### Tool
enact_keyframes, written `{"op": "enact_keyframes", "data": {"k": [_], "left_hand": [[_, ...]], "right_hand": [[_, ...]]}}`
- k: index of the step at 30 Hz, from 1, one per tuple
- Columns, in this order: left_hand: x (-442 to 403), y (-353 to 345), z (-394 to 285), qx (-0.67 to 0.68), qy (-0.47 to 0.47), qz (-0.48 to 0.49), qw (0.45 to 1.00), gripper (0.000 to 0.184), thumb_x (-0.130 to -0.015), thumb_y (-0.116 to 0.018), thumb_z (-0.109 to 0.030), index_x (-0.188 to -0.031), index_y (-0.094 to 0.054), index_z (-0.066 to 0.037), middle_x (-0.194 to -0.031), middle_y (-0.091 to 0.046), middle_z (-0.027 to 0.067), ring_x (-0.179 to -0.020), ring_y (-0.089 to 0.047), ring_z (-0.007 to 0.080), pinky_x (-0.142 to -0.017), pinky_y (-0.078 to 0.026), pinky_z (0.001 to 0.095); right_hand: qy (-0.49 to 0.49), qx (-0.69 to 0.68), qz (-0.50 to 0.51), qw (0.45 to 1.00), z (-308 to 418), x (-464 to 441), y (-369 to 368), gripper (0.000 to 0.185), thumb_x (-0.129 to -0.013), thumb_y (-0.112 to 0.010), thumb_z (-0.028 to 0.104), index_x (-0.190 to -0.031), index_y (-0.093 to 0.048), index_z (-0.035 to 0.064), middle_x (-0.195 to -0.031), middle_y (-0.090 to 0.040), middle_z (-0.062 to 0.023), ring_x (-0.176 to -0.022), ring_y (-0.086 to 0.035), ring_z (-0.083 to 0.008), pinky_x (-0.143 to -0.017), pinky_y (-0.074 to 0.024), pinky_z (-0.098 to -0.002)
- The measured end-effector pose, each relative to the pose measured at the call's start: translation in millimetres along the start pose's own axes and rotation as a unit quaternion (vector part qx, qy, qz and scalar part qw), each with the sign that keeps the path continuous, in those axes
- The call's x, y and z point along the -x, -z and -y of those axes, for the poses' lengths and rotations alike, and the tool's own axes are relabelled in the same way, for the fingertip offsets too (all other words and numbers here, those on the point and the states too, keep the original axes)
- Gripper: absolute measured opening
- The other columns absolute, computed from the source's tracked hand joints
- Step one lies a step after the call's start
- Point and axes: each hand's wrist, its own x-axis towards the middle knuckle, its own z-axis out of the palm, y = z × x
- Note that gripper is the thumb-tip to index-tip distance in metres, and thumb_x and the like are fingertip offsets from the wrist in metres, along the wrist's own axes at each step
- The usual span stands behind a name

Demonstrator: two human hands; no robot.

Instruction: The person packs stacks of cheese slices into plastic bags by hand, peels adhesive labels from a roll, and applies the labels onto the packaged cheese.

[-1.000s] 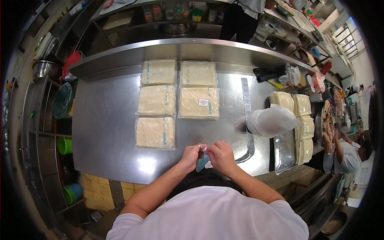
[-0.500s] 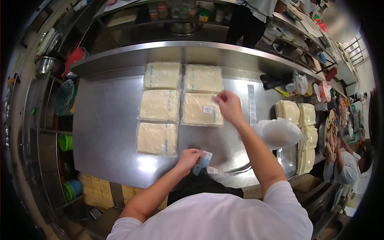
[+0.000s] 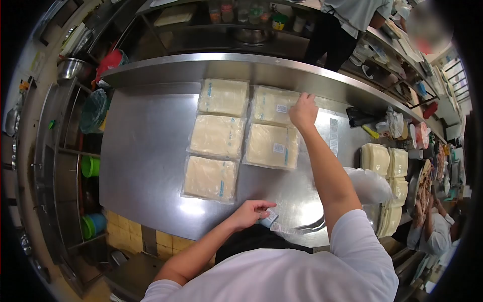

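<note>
My left hand (image 3: 249,214) is closed at the table's front edge, holding a small strip of printed labels (image 3: 270,218). My right hand (image 3: 304,111) reaches to the right edge of the far-right flat plastic-wrapped package (image 3: 269,98), fingers curled; whatever is in them is hidden. A white printed label (image 3: 281,108) lies on that package. Another label (image 3: 278,148) is on the package (image 3: 266,136) nearer me. To their left lie three more pale packages in a column: a far one (image 3: 224,98), a middle one (image 3: 215,134) and a near one (image 3: 209,177).
The steel table (image 3: 146,151) has a raised back ledge (image 3: 226,64). A label strip (image 3: 333,136) lies at right, near a clear plastic bag (image 3: 370,183) and stacked pale packs (image 3: 376,158). Beyond the ledge stands a person (image 3: 347,25); another person (image 3: 436,231) works at far right.
My right hand has moved from the nearer right package to the far one, which now bears a label. My left hand has shifted slightly right with its label strip. The view has shifted.
</note>
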Motion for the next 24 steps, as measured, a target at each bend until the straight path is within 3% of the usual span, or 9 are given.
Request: {"op": "enact_keyframes", "data": {"k": [1,4,8,10,12,14,17,20,24], "left_hand": [[-2,1,-2,-0.008,-0.015,-0.013,1.000,0.037,-0.095,-0.064,0.002,-0.132,-0.065,-0.001,-0.110,-0.071,0.0054,-0.100,-0.065,0.0120,-0.091,-0.052,0.0269],[-4,0,-8,-0.037,-0.045,-0.056,0.997,0.037,-0.093,-0.067,0.003,-0.130,-0.066,0.000,-0.110,-0.072,0.0066,-0.098,-0.066,0.0126,-0.090,-0.052,0.0262],[-5,4,3,-0.006,-0.112,-0.103,0.988,0.031,-0.092,-0.071,0.000,-0.123,-0.070,0.000,-0.107,-0.073,0.0082,-0.095,-0.066,0.0130,-0.087,-0.053,0.0269],[2,-1,2,0.008,-0.122,-0.114,0.986,0.030,-0.092,-0.071,0.000,-0.122,-0.070,0.001,-0.105,-0.073,0.0078,-0.095,-0.066,0.0134,-0.088,-0.053,0.0274],[9,-6,4,0.014,-0.141,-0.119,0.983,0.029,-0.092,-0.071,-0.001,-0.121,-0.070,0.001,-0.104,-0.073,0.0073,-0.092,-0.065,0.0125,-0.085,-0.053,0.0269],[15,-13,9,0.013,-0.167,-0.116,0.979,0.029,-0.092,-0.071,-0.002,-0.121,-0.070,0.000,-0.103,-0.073,0.0066,-0.086,-0.064,0.0102,-0.076,-0.053,0.0254],[36,-23,-1,0.077,-0.061,-0.080,0.992,0.030,-0.097,-0.068,-0.012,-0.125,-0.068,0.000,-0.104,-0.071,0.0060,-0.080,-0.059,0.0090,-0.068,-0.047,0.0232],[39,-24,4,0.179,0.007,-0.047,0.983,0.032,-0.099,-0.060,-0.013,-0.128,-0.065,-0.001,-0.098,-0.072,0.0050,-0.062,-0.049,0.0052,-0.052,-0.033,0.0214],[51,-28,17,0.096,-0.006,-0.057,0.994,0.034,-0.100,-0.048,-0.007,-0.129,-0.064,0.002,-0.094,-0.066,0.0033,-0.067,-0.051,0.0077,-0.056,-0.039,0.0237]], "right_hand": [[0.003,0.003,-0.006,1.000,-9,2,3,0.042,-0.082,-0.076,0.023,-0.111,-0.063,-0.0051,-0.109,-0.069,-0.0245,-0.095,-0.069,-0.0394,-0.088,-0.0511,-0.0496],[0.004,-0.185,0.082,0.979,-33,46,28,0.039,-0.082,-0.077,0.020,-0.111,-0.066,-0.0026,-0.107,-0.070,-0.0198,-0.098,-0.068,-0.0301,-0.086,-0.0530,-0.0450],[0.016,-0.313,0.300,0.901,-27,167,118,0.035,-0.081,-0.082,0.022,-0.104,-0.071,-0.0022,-0.083,-0.072,-0.0121,-0.071,-0.065,-0.0196,-0.069,-0.0543,-0.0336],[-0.005,-0.327,0.363,0.873,-18,224,158,0.038,-0.080,-0.083,0.021,-0.107,-0.071,-0.0017,-0.088,-0.072,-0.0123,-0.074,-0.065,-0.0187,-0.070,-0.0544,-0.0327],[0.044,-0.307,0.337,0.889,-9,264,177,0.036,-0.080,-0.083,0.020,-0.108,-0.072,0.0011,-0.093,-0.069,-0.0135,-0.080,-0.067,-0.0250,-0.072,-0.0550,-0.0377],[0.068,-0.293,0.316,0.900,-2,286,184,0.033,-0.081,-0.083,0.018,-0.108,-0.072,0.0012,-0.092,-0.069,-0.0139,-0.081,-0.067,-0.0258,-0.073,-0.0552,-0.0364],[0.102,-0.282,0.284,0.911,-2,307,187,0.024,-0.082,-0.078,0.010,-0.105,-0.074,0.0047,-0.090,-0.068,-0.0147,-0.081,-0.067,-0.0311,-0.073,-0.0545,-0.0387],[0.141,-0.288,0.262,0.910,4,320,201,0.021,-0.081,-0.077,0.007,-0.102,-0.075,0.0061,-0.088,-0.067,-0.0142,-0.082,-0.065,-0.0334,-0.073,-0.0539,-0.0410],[0.188,-0.280,0.213,0.917,11,343,203,0.020,-0.079,-0.078,0.006,-0.098,-0.075,0.0071,-0.086,-0.066,-0.0127,-0.083,-0.064,-0.0341,-0.072,-0.0534,-0.0430]]}}
